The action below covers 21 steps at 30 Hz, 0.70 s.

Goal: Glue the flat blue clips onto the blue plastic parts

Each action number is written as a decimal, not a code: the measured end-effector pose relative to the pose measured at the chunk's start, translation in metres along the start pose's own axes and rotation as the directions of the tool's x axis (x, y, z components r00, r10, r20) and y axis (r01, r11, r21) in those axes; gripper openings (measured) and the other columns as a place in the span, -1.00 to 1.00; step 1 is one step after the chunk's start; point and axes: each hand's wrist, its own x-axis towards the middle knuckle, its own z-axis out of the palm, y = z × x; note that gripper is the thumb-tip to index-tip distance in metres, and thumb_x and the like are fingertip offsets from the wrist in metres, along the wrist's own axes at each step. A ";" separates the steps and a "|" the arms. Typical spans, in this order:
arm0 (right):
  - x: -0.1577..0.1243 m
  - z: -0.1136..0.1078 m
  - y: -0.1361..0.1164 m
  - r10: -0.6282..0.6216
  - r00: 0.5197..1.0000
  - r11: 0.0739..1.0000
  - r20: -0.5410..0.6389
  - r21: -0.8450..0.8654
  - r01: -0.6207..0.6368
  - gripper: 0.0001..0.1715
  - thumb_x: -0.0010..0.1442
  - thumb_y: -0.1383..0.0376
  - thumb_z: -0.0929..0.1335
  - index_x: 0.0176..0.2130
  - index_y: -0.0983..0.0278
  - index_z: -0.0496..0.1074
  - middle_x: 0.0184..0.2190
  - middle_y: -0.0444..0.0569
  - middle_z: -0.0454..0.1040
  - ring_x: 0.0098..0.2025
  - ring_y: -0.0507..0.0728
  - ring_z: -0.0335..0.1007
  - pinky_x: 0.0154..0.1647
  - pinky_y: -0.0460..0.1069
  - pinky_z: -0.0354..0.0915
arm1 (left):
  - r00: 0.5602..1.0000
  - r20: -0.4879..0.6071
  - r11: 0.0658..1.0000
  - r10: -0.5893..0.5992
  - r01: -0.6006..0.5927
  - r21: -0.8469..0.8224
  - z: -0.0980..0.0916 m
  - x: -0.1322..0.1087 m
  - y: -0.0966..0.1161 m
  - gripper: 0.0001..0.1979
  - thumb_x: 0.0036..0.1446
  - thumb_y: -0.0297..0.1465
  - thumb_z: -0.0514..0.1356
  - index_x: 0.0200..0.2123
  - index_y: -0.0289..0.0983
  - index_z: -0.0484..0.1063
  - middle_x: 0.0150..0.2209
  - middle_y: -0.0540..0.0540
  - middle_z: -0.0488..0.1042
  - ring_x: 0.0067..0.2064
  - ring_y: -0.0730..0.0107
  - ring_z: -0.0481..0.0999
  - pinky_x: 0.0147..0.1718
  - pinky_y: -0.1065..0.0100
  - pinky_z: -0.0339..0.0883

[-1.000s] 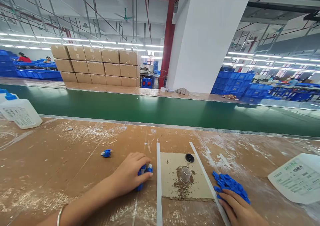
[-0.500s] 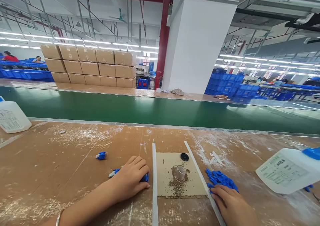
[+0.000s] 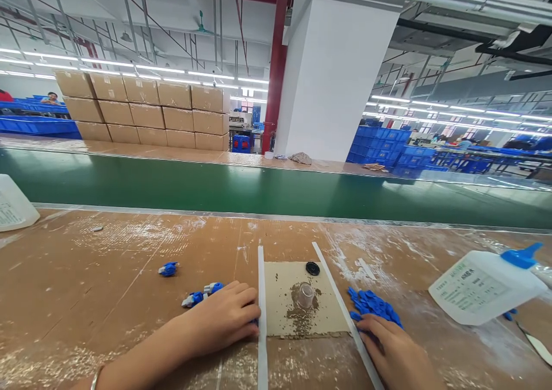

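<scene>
My left hand (image 3: 235, 312) rests on the table left of a taped board, its fingers curled over a small blue piece that is mostly hidden. Close behind it lie small blue-and-grey parts (image 3: 202, 295). At the near edge of a pile of small blue pieces (image 3: 375, 306), my right hand (image 3: 390, 347) has thumb and forefinger closed around one blue piece. Between the hands, a small clear cup (image 3: 306, 295) stands in a brown wet patch on the beige board (image 3: 280, 315). A round black cap (image 3: 313, 268) lies behind the cup.
White strips (image 3: 261, 321) flank the board. A white bottle with a blue cap (image 3: 483, 289) leans at right; another white bottle (image 3: 15, 206) is at left. Beyond the table runs a green conveyor belt (image 3: 207, 186). Cardboard boxes (image 3: 146, 114) and blue crates (image 3: 377, 145) stand behind it.
The view has shifted slightly to the right. My left hand has moved a little toward the left strip, uncovering more of the blue-and-grey parts. My right hand stays at the pile's edge.
</scene>
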 end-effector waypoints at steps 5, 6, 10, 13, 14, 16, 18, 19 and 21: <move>0.011 -0.002 -0.021 0.021 0.989 0.985 -0.144 0.175 0.005 -0.70 0.14 0.20 0.25 -0.14 0.23 0.41 -0.23 -0.02 0.53 -0.19 0.15 0.48 -0.21 0.04 0.44 | 0.999 -0.023 0.988 -0.028 0.025 -0.153 0.003 -0.002 0.005 -0.77 0.21 -0.21 0.12 -0.29 -0.28 0.35 -0.29 -0.09 0.45 -0.30 0.27 0.39 -0.35 0.35 0.18; 0.016 -0.002 -0.029 0.001 0.988 0.976 -0.154 0.213 0.032 -0.69 0.16 0.20 0.25 -0.10 0.22 0.38 -0.20 -0.03 0.52 -0.16 0.13 0.47 -0.18 0.02 0.42 | 0.998 -0.019 0.977 -0.054 0.049 -0.209 0.002 -0.004 0.007 -0.75 0.20 -0.19 0.12 -0.29 -0.27 0.35 -0.30 -0.08 0.45 -0.31 0.29 0.40 -0.37 0.36 0.17; 0.040 0.001 -0.055 -0.088 0.994 0.934 -0.064 0.343 0.105 -0.66 0.21 0.27 0.22 0.01 0.19 0.26 -0.14 -0.02 0.44 -0.08 0.08 0.39 -0.09 0.00 0.36 | 0.985 0.021 0.830 -0.171 0.155 -0.535 -0.003 -0.008 0.016 -0.79 0.21 -0.26 0.13 -0.15 -0.23 0.39 -0.23 -0.06 0.48 -0.24 0.34 0.43 -0.27 0.41 0.21; 0.051 0.008 -0.062 -0.138 0.990 0.912 -0.006 0.389 0.129 -0.64 0.21 0.32 0.22 0.02 0.21 0.24 -0.15 0.00 0.43 -0.12 0.08 0.39 -0.09 0.02 0.35 | 0.976 0.010 0.643 -0.216 0.150 -0.751 -0.005 -0.007 0.021 -0.80 0.22 -0.31 0.11 -0.15 -0.21 0.47 -0.23 -0.05 0.49 -0.18 0.37 0.42 -0.17 0.43 0.22; 0.053 0.010 -0.063 -0.147 0.989 0.908 0.005 0.397 0.133 -0.64 0.20 0.33 0.21 0.02 0.22 0.25 -0.15 0.00 0.44 -0.15 0.08 0.40 -0.11 0.02 0.36 | 0.971 0.014 0.580 -0.241 0.155 -0.800 -0.004 -0.006 0.022 -0.81 0.21 -0.30 0.12 -0.22 -0.22 0.51 -0.28 -0.04 0.49 -0.20 0.38 0.42 -0.19 0.43 0.22; 0.054 0.015 -0.061 -0.155 0.988 0.900 0.022 0.414 0.132 -0.65 0.19 0.35 0.20 -0.01 0.23 0.27 -0.17 0.01 0.44 -0.20 0.08 0.41 -0.15 0.03 0.37 | 0.948 0.074 0.413 -0.308 0.203 -0.888 0.000 -0.004 0.023 -0.76 0.17 -0.24 0.15 -0.33 -0.26 0.53 -0.36 -0.03 0.46 -0.37 0.45 0.41 -0.36 0.46 0.25; 0.054 0.017 -0.060 -0.152 0.988 0.892 0.035 0.434 0.122 -0.66 0.18 0.35 0.20 -0.03 0.24 0.30 -0.18 0.03 0.44 -0.21 0.09 0.41 -0.16 0.05 0.36 | 0.920 0.166 0.213 -0.355 0.253 -0.944 0.004 -0.002 0.024 -0.66 0.14 -0.14 0.15 -0.34 -0.31 0.52 -0.38 -0.03 0.44 -0.56 0.58 0.30 -0.57 0.50 0.16; 0.054 0.018 -0.059 -0.147 0.988 0.888 0.040 0.445 0.114 -0.67 0.18 0.34 0.20 -0.04 0.24 0.31 -0.18 0.03 0.45 -0.21 0.10 0.41 -0.15 0.05 0.36 | 0.908 0.211 0.116 -0.362 0.268 -0.956 0.006 -0.002 0.024 -0.62 0.14 -0.10 0.14 -0.30 -0.32 0.51 -0.36 -0.04 0.44 -0.61 0.63 0.24 -0.64 0.52 0.10; 0.053 0.017 -0.058 -0.127 0.991 0.879 0.050 0.468 0.089 -0.68 0.17 0.32 0.21 -0.06 0.24 0.32 -0.19 0.03 0.45 -0.20 0.11 0.42 -0.15 0.06 0.35 | 0.905 0.263 -0.038 -0.335 0.266 -0.963 0.006 -0.002 0.024 -0.60 0.14 -0.09 0.13 -0.18 -0.30 0.48 -0.28 -0.08 0.46 -0.61 0.65 0.27 -0.64 0.53 0.12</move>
